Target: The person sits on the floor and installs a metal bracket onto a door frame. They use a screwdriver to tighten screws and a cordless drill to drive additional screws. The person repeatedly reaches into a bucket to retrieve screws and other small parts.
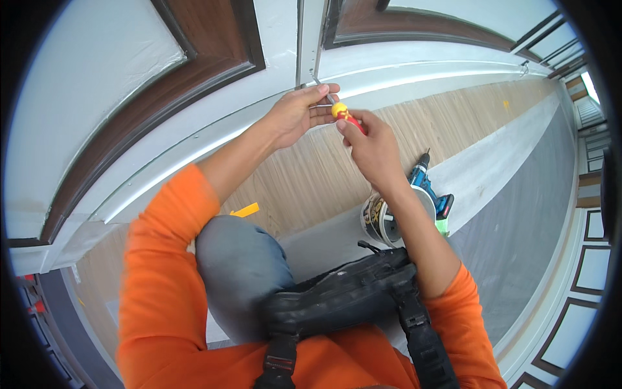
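Note:
A screwdriver (340,111) with a red and yellow handle slants up toward the narrow seam (300,45) between two white panels with brown framed mouldings. My right hand (378,148) is closed around its handle. Thumb and fingers of my left hand (293,118) close about the metal shaft, just below the seam. The shaft's end reaches the white panel edge (313,65) above my left thumb; whether it sits on a screw is too small to tell.
Right of my knee stands a white bucket (374,222), a blue cordless drill (420,178) at its far side. An orange-yellow piece (245,210) lies by my knee on wood-look flooring (311,185). A black bag (343,285) is strapped across my front.

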### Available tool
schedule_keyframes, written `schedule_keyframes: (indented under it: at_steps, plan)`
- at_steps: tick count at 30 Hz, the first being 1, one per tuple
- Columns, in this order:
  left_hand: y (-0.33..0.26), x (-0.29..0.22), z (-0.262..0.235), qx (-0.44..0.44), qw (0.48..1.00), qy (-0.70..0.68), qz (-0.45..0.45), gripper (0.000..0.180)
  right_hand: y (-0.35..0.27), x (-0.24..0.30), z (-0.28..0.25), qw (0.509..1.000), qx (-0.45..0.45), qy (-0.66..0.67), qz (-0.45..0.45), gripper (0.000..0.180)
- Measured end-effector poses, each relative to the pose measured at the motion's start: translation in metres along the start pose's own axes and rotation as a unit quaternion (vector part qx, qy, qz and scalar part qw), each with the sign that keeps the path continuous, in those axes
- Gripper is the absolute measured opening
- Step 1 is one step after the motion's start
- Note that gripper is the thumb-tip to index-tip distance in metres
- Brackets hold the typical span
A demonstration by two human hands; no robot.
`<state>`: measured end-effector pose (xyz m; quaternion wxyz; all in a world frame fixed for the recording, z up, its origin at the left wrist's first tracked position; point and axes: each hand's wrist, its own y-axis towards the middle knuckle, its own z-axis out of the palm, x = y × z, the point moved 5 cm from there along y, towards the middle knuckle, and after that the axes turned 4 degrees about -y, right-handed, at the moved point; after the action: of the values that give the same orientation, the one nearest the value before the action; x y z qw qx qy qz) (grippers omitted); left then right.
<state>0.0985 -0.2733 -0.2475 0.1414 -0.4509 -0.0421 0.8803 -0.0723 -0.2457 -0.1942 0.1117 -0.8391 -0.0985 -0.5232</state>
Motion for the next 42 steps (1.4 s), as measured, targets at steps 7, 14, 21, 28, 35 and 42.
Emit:
schedule_keyframes:
  at_steps: [7, 14, 21, 28, 35, 42]
  plan:
    - [0.017, 0.027, 0.008, -0.162, 0.986, 0.02, 0.01, 0.036, 0.003, -0.013, 0.02, 0.969, -0.095, -0.184, -0.137, 0.043]
    - [0.014, 0.017, 0.002, -0.108, 0.994, 0.02, 0.018, 0.036, 0.007, -0.015, 0.027, 0.961, -0.112, -0.205, -0.15, 0.042]
    - [0.026, 0.01, 0.006, -0.089, 0.996, 0.014, 0.022, 0.036, 0.014, -0.013, 0.025, 0.937, -0.143, -0.253, -0.194, 0.046]
    - [0.028, 0.012, 0.002, -0.09, 0.996, 0.002, 0.026, 0.038, 0.017, -0.015, 0.028, 0.93, -0.137, -0.284, -0.188, 0.047]
    - [0.034, 0.009, 0.001, -0.053, 0.997, -0.04, 0.03, 0.04, 0.017, -0.009, 0.035, 0.845, -0.192, -0.443, -0.229, 0.046]
    - [0.039, 0.013, -0.005, -0.042, 0.996, -0.076, 0.03, 0.037, 0.019, -0.005, 0.041, 0.79, -0.24, -0.494, -0.272, 0.05]
